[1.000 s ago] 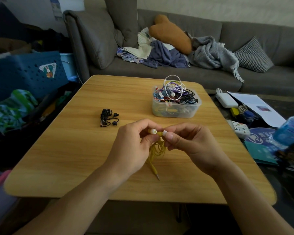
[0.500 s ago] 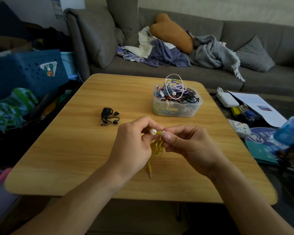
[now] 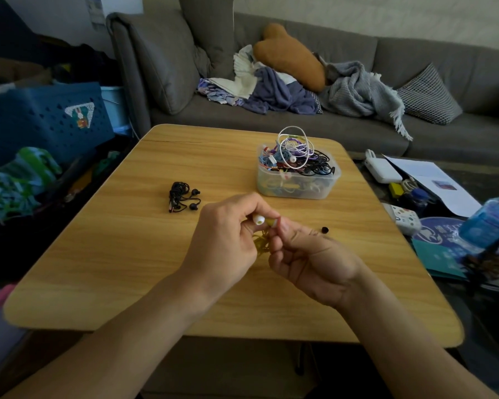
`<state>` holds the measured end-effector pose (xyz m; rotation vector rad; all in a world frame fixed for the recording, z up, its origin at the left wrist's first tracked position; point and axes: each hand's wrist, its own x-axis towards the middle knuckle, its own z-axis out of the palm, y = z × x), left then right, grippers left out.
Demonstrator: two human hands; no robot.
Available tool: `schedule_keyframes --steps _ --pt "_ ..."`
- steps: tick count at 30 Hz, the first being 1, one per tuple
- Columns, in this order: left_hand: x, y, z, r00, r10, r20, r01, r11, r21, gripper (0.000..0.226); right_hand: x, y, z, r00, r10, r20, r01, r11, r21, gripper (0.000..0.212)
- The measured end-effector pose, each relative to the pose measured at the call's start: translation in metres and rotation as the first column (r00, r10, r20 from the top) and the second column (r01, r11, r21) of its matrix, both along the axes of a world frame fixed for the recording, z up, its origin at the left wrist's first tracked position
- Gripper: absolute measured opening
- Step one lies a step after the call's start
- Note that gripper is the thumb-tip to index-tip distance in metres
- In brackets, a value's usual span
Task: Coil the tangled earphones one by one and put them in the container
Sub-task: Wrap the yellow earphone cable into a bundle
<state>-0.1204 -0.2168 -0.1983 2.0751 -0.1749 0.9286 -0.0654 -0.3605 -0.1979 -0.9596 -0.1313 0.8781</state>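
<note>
- Yellow earphones (image 3: 262, 241) sit between my two hands above the table (image 3: 121, 254), near its middle — the container (image 3: 297, 182) is at about 1 o'clock from them, well apart.
- Left hand (image 3: 225, 243): fingers curled, thumb and forefinger pinching one white-tipped earbud at the top of the bundle.
- Right hand (image 3: 308, 257): fingers curled, fingertips pinching the cord right beside that earbud; the rest of the yellow cord hangs bunched below, mostly hidden between the palms.
- Handling judgement: cord is thin, soft and very light, no stiffness to hold a loop on its own — it will spring open if let go. Best hold is at the earbuds or the plug, the only firm parts; pinch the coil across its middle when carrying.
- Container already heaped with mixed cords, a white loop standing above the rim; a loose coil may slide off the pile.
- Black earphones (image 3: 182, 196) lie bundled on the table at 10 o'clock from my hands, not in the container.
- Small black bit (image 3: 325, 229) on the table at 3 o'clock, just beyond the right hand; cannot tell what it is.
</note>
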Motion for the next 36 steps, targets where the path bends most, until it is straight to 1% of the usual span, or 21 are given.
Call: schedule_keyframes --steps 1,3,5,7,8,10,12,14,16,17,18,20,22,23,25,26,27,30,34,36 --pt "0.000 -0.001 0.000 1.000 -0.006 0.009 0.006 1.000 -0.011 0.036 0.000 0.000 0.000 1.000 0.015 -0.025 -0.014 1.000 0.027 0.006" --pt "-0.002 -0.002 0.001 1.000 -0.007 0.021 0.008 0.999 -0.032 0.035 0.001 0.000 -0.002 0.997 0.061 -0.041 -0.058 0.995 0.081 0.015" --pt "-0.003 -0.002 0.001 0.999 -0.008 0.034 0.009 0.999 -0.031 0.034 0.004 -0.002 -0.004 0.996 0.090 -0.012 -0.089 0.992 0.086 0.022" --pt "-0.004 -0.001 -0.001 0.999 -0.013 0.048 0.013 1.000 -0.002 0.036 0.007 -0.005 -0.007 0.995 0.062 0.078 -0.065 0.997 0.041 0.032" --pt "-0.005 -0.001 -0.002 0.999 -0.011 0.049 0.011 1.000 0.011 0.037 0.007 -0.006 -0.007 0.988 0.027 0.150 -0.029 1.000 0.007 0.035" --pt "-0.006 0.000 -0.002 0.999 0.001 0.042 -0.002 1.000 0.021 0.039 0.007 -0.006 -0.007 0.944 -0.051 0.327 0.070 0.996 -0.047 0.029" --pt "-0.005 0.002 -0.003 1.000 0.005 0.025 -0.005 1.000 -0.002 0.036 0.004 -0.004 -0.003 0.842 -0.120 0.526 0.179 0.982 -0.063 0.017" --pt "-0.005 0.002 -0.004 1.000 0.006 -0.009 -0.006 0.999 -0.049 0.030 0.003 -0.002 -0.002 0.684 -0.160 0.712 0.293 0.954 -0.068 0.009" --pt "-0.008 -0.001 -0.004 0.997 0.051 -0.057 -0.055 0.995 -0.082 0.025 0.003 -0.001 -0.001 0.527 -0.145 0.838 0.379 0.922 -0.079 0.002" --pt "-0.009 -0.003 -0.003 0.992 0.080 -0.100 -0.091 0.990 -0.111 0.026 0.003 0.000 -0.001 0.475 -0.133 0.870 0.406 0.910 -0.083 0.002" --pt "-0.010 -0.005 -0.002 0.983 0.099 -0.154 -0.123 0.981 -0.150 0.029 0.004 0.001 -0.002 0.442 -0.125 0.888 0.425 0.901 -0.085 0.003" --pt "-0.010 -0.006 0.000 0.962 0.106 -0.252 -0.164 0.962 -0.219 0.035 0.006 0.002 -0.002 0.407 -0.106 0.907 0.440 0.893 -0.093 0.006" --pt "-0.007 -0.002 -0.001 0.947 0.092 -0.306 -0.175 0.950 -0.257 0.032 0.006 0.001 -0.003 0.374 -0.073 0.924 0.443 0.890 -0.109 0.009" --pt "-0.006 0.000 -0.001 0.941 0.075 -0.330 -0.171 0.946 -0.274 0.030 0.007 0.001 -0.003 0.337 -0.042 0.940 0.452 0.883 -0.123 0.011" --pt "-0.004 0.005 -0.001 0.925 0.030 -0.378 -0.149 0.946 -0.288 0.029 0.009 0.000 -0.003 0.228 0.063 0.972 0.489 0.856 -0.171 0.012" --pt "-0.004 0.006 -0.001 0.916 0.013 -0.401 -0.137 0.950 -0.282 0.030 0.011 -0.001 -0.002 0.200 0.117 0.973 0.502 0.840 -0.204 0.012" --pt "-0.005 0.006 -0.001 0.908 0.002 -0.419 -0.126 0.955 -0.270 0.032 0.012 -0.001 -0.001 0.204 0.154 0.967 0.506 0.828 -0.239 0.011" --pt "-0.006 0.009 -0.002 0.899 -0.015 -0.438 -0.093 0.970 -0.223 0.034 0.013 -0.004 0.001 0.305 0.190 0.933 0.472 0.820 -0.322 0.008" --pt "-0.006 0.006 -0.004 0.917 -0.012 -0.398 -0.045 0.990 -0.133 0.028 0.014 -0.009 0.002 0.494 0.160 0.854 0.339 0.869 -0.359 0.009" --pt "-0.007 0.002 -0.003 0.936 0.015 -0.350 -0.034 0.998 -0.049 0.027 0.016 -0.011 0.001 0.611 0.136 0.780 0.277 0.887 -0.371 0.014"
